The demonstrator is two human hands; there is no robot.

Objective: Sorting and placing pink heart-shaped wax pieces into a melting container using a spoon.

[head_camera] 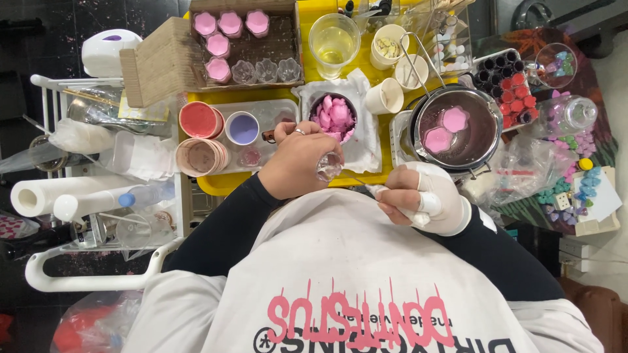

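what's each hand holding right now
Left hand: closed on a small clear glass.
Right hand, taped fingers: pinching a thin tool.

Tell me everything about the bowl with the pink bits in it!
The bowl is small, round and dark-rimmed, heaped with chunky pink pieces that look like wax. It stands upright on crumpled white paper over the yellow tray, between the clear tray of cups and the metal pot. The left hand hovers just in front of it.

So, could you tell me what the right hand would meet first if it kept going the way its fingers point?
The right hand points left with a thin tool, toward the small clear glass that the left hand holds. That glass, or the left hand's fingers around it, would likely come first, though depth is hard to judge.
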